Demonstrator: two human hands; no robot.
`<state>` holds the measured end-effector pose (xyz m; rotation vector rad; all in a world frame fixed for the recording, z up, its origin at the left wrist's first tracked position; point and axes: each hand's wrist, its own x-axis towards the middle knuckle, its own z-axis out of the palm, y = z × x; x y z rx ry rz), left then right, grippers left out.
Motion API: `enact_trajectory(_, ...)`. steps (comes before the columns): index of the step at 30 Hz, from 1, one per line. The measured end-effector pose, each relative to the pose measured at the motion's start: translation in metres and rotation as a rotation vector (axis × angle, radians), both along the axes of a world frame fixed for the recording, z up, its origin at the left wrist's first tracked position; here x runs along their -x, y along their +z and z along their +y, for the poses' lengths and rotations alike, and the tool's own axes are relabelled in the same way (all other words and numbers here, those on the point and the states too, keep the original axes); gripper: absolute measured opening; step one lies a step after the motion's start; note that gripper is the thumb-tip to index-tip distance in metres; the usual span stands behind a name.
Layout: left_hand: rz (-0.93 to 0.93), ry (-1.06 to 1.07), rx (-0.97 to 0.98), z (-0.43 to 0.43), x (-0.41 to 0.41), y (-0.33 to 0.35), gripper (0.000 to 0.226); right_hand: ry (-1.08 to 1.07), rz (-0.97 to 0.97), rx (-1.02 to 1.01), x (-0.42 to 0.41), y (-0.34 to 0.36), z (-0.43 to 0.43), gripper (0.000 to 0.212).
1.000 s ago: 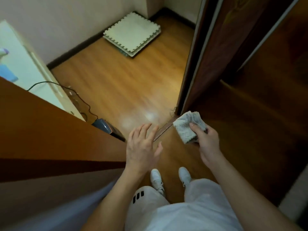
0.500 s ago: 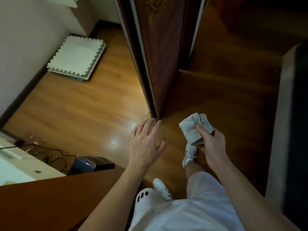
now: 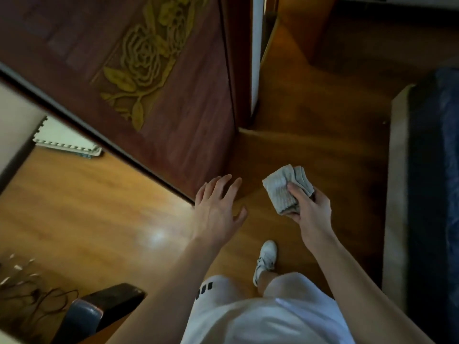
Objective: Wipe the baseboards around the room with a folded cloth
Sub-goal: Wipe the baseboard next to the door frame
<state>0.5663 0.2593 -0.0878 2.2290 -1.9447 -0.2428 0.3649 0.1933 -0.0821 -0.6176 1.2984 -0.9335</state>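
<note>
I see my right hand (image 3: pixel 313 214) pinching the folded grey ribbed cloth (image 3: pixel 285 188) above the wooden floor (image 3: pixel 87 214) (thumb on top), while my left hand (image 3: pixel 216 212), fingers spread and empty, hovers just beside it.

**Dim room, one bright patch on the floor**

The scene is dim and warm-toned. A soft white glare sits on the floor (image 3: pixel 154 235) at left, probably from a lamp overhead. The right side falls into deep shadow, where the dark blue fabric (image 3: pixel 437 170) shows almost no detail. The carved door (image 3: pixel 149 78) is murky but readable. Straight edges bow and lean toward the frame's borders, as a wide lens makes them. The cables (image 3: pixel 29 294) at lower left are smeared by blur. The cloth (image 3: pixel 283 192) looks fairly sharp.
</note>
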Motion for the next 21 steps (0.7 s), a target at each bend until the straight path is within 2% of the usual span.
enact_trajectory(14, 0.014, -0.063, 0.025, -0.196, 0.034, -0.001, 0.059, -0.09, 0.025, -0.017, 0.046, -0.011, -0.172, 0.02)
enact_trajectory(19, 0.172, -0.092, -0.018, -0.284, 0.03, -0.01, 0.064, -0.091, 0.03, 0.01, 0.044, -0.016, -0.253, 0.018)
enact_trajectory(21, 0.25, -0.108, 0.029, -0.323, 0.026, -0.016, 0.062, -0.092, 0.054, 0.019, 0.04, -0.018, -0.292, 0.013)
